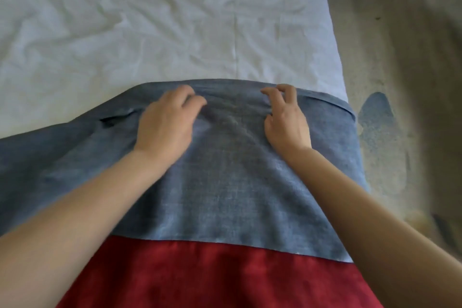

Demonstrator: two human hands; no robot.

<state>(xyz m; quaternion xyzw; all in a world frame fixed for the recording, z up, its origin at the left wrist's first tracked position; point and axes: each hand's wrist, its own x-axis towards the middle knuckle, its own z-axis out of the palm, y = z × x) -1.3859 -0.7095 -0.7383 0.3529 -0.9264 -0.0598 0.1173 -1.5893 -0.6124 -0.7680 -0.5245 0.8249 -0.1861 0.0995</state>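
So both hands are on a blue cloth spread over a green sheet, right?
Not quite: the head view shows the sheet is white, not green. The left hand and right hand are indeed on the blue cloth spread over it.

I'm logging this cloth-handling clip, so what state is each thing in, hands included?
left hand: fingers curled, gripping the blue cloth.
right hand: fingers bent, tips on the cloth; pinch unclear.
blue cloth: spread out, wrinkled between the hands, far edge looks folded.
white sheet: creased, bare beyond the cloth.
red fabric: flat, far part under the blue cloth.
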